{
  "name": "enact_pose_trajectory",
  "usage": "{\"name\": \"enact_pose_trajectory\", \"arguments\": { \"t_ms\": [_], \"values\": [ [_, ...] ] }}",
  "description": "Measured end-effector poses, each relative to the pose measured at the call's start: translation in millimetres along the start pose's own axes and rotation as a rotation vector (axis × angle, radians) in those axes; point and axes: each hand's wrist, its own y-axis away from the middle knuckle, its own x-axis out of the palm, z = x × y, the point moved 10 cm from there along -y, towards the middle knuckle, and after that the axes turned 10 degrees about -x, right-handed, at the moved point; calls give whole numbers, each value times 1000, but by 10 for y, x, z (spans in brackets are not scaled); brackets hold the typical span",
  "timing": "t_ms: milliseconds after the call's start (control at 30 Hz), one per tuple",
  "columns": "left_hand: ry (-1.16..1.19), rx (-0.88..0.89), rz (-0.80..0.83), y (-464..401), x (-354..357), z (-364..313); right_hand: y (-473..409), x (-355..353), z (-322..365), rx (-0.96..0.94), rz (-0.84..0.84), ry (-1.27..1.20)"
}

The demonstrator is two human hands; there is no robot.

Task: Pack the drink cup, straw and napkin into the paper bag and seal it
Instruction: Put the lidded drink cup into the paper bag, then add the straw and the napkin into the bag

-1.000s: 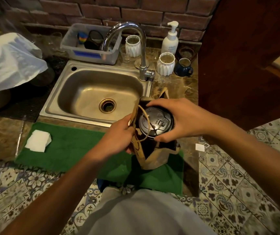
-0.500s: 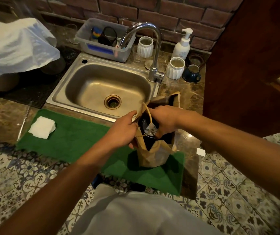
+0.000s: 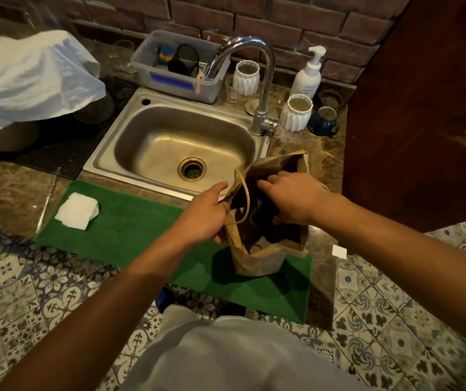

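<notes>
the bag (image 3: 257,261) stands upright on the right part of the green mat (image 3: 130,230), its mouth open and its paper crumpled. down inside it sits the cup (image 3: 260,203), dark and mostly hidden; only a bit of its ribbed lid edge shows between the hands. the left hand (image 3: 205,214) grips the bag's left rim, fingers clenched on the paper near the thin looped handle (image 3: 244,198) that hangs across the opening. the right hand (image 3: 292,200) reaches into the mouth from the right, its fingers curled down over the cup; whether they clasp it or only rest on it, i cannot tell. the bag's far flap (image 3: 288,160) sticks up behind the right hand.

the napkin (image 3: 77,210), white and folded, lies on the mat's left end, well apart from the bag. the straw cannot be made out.

the mat lies along the front edge of a brown marbled table (image 3: 3,190). a small white square (image 3: 339,252) sits on the table just right of the bag. behind the mat is a steel sink (image 3: 166,136) with a curved tap (image 3: 262,80). right of the tap stand two white ribbed pots (image 3: 296,112), a pump bottle (image 3: 309,74) and a dark blue mug (image 3: 324,121). a clear tub (image 3: 178,69) sits behind the sink by the brick wall (image 3: 254,21). white cloth (image 3: 25,77) is draped over things at far left. the floor (image 3: 22,292) is patterned tile.
</notes>
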Motion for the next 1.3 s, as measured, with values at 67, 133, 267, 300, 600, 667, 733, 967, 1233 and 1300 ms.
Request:
{"name": "enact_pose_trajectory", "arguments": {
  "t_ms": [67, 133, 267, 300, 600, 667, 733, 967, 1233, 1300],
  "values": [
    [-12, 10, 0, 19, 20, -17, 95, -94, -18, 7, -53, -58],
    [-20, 20, -4, 33, 23, -34, 228, -236, -48, 20, -165, -117],
    [-45, 44, 1, 52, 49, -76, 720, -598, -294, 266, -588, -181],
    [-47, 51, 4, 56, 62, -80, 854, -607, -386, 381, -652, -197],
    [-74, 133, -3, 37, 171, -211, 914, 139, -548, 617, -344, -562],
    [-68, 142, 0, 47, 189, -245, 969, 156, -577, 628, -369, -622],
    [-62, 146, 11, 51, 212, -278, 1079, 189, -620, 646, -390, -672],
    [-110, 170, 39, 49, 354, -314, 1480, 423, -579, 736, -368, -749],
    [-206, 182, 53, 74, 435, -233, 1605, 233, -529, 765, -304, -568],
    [-179, 191, 69, 121, 347, -178, 1585, -37, -521, 731, -274, -521]
  ]
}}
